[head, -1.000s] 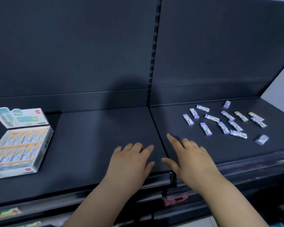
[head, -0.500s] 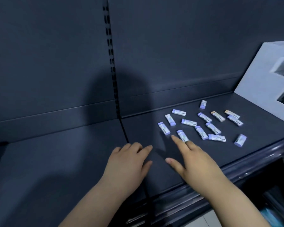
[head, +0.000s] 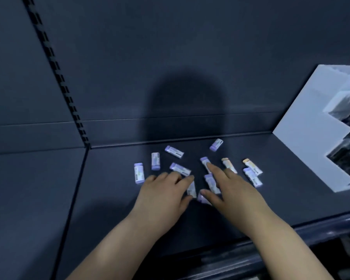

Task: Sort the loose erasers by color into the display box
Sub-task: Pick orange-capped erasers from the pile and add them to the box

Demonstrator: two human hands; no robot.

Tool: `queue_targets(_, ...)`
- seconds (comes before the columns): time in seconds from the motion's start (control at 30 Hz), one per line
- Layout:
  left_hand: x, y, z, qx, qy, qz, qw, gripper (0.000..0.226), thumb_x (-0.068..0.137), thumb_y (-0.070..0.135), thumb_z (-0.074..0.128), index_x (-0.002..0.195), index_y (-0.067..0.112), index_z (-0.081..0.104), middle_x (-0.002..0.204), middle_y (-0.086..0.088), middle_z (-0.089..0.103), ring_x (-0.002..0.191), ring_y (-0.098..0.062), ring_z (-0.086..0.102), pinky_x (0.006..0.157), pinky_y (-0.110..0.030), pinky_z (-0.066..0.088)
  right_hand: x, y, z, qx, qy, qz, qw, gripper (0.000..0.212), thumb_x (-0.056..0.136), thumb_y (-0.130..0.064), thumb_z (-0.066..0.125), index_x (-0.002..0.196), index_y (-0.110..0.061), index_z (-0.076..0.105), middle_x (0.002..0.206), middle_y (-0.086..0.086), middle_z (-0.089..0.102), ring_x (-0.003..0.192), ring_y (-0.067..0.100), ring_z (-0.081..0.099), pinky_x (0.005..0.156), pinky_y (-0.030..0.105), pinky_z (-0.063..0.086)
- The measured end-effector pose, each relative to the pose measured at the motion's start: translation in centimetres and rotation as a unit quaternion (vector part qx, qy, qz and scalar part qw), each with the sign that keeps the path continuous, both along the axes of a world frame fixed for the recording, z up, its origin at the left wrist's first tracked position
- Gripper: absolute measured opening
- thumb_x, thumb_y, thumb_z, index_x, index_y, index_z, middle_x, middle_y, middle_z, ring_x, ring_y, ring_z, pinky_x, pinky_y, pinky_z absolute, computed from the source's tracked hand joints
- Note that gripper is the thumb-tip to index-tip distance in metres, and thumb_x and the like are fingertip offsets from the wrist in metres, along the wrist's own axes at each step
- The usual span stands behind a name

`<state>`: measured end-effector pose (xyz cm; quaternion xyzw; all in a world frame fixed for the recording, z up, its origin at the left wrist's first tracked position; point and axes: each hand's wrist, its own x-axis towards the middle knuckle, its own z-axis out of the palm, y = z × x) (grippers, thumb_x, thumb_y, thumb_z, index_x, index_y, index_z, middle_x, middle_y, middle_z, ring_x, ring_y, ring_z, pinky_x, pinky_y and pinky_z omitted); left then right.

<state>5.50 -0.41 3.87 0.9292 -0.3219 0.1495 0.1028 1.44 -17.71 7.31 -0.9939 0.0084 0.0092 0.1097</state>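
Several loose erasers lie scattered on the dark shelf (head: 109, 199). Most are purple with white sleeves, such as the purple eraser (head: 139, 173) at the left and another purple eraser (head: 216, 144) at the back. Two orange-tipped erasers (head: 228, 165) (head: 252, 166) lie at the right. My left hand (head: 163, 196) lies flat among them, fingers straight, over the near left ones. My right hand (head: 231, 189) is spread flat, its forefinger touching a purple eraser (head: 205, 163); it hides some erasers. The display box is out of view.
A white shelf end panel (head: 303, 142) stands at the right. A slotted upright (head: 55, 71) divides the dark back wall. The shelf's front lip (head: 271, 245) runs below my forearms.
The view has swung right, so the display box has left the frame. Both hands have moved from the shelf's front edge onto the scattered erasers.
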Motion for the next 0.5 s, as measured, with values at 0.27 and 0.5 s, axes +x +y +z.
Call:
queue_targets(0.27, 0.1, -2.8, -0.6, 0.004, -0.022, 0.050, 0.999, 0.045, 0.065, 0.045, 0.063, 0.107, 0.030, 0.068, 0.086, 0.012, 0.067, 0.073, -0.015, 0.065, 0.059, -0.031, 0.050, 2.5, -4.2, -0.3, 0.036, -0.021, 0.041, 0.998, 0.063, 0.092, -0.054, 0.041, 0.146, -0.033, 0.019, 0.131, -0.005, 0.044, 0.118, 0.014, 0.046, 0.090, 0.027, 0.042)
queue_targets(0.5, 1.5, -1.8, -0.5, 0.013, -0.044, 0.064, 0.997, 0.039, 0.067, 0.042, 0.064, 0.104, 0.029, 0.070, 0.083, 0.011, 0.067, 0.071, -0.016, 0.065, 0.061, -0.028, 0.050, 3.9, -2.9, -1.0, 0.060, -0.019, 0.059, 0.996, 0.059, 0.093, -0.053, 0.041, 0.146, -0.033, 0.022, 0.124, -0.007, 0.045, 0.111, 0.012, 0.048, 0.080, 0.024, 0.039)
